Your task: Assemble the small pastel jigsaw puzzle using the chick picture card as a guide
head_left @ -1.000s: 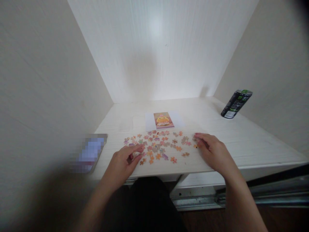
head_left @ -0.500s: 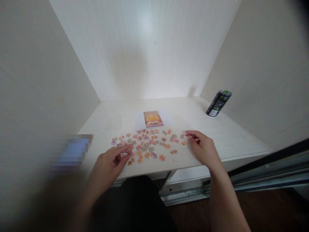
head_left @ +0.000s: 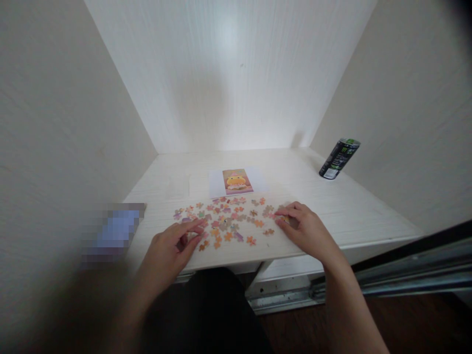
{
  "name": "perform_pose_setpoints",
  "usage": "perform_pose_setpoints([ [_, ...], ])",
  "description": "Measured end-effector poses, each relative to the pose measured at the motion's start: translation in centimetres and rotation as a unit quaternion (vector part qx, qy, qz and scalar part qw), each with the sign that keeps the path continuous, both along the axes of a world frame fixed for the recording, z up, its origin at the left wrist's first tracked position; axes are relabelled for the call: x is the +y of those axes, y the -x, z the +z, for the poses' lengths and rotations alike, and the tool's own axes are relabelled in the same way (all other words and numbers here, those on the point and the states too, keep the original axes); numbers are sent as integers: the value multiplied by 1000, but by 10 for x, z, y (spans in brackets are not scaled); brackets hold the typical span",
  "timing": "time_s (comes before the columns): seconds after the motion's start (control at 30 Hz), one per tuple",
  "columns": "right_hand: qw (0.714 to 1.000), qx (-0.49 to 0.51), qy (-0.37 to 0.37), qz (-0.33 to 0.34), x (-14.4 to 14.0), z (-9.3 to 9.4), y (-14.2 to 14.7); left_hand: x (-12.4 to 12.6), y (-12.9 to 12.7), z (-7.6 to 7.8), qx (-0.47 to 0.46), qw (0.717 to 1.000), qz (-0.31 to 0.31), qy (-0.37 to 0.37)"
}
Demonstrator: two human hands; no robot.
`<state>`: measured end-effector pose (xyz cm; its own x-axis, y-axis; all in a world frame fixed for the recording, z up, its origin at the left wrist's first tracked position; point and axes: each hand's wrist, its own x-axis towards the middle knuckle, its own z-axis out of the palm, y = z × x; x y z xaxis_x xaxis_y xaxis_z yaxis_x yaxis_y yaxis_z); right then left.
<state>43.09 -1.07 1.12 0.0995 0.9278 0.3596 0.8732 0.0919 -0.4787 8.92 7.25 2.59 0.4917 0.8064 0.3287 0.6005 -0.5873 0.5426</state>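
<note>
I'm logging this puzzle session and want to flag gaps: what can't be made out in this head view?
- Blurred object at the desk's left: pixelated, so unidentifiable.
- Puzzle pieces: too small to read their prints.
- Whether the right hand or left hand pinches a piece: the fingers hide it.
- Reference picture: too small for detail.
- Can: small print unreadable.

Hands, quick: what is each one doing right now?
Left hand: open, fingers on the puzzle pieces.
Right hand: fingers curled at the pieces; grip cannot be told.
</note>
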Motion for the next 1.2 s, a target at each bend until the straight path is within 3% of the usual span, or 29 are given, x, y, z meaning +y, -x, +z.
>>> perform_pose_setpoints([
  [0.5,999,1,-2,39,2,1,0,0,-1,-2,2,1000,27,16],
  [0.8,999,7,-4,44,6,6,5,-1,-2,4,10,1000,4,8],
  [1.2,998,-8,25,53,9,5,5,0,0,-1,7,1000,-9,-3],
])
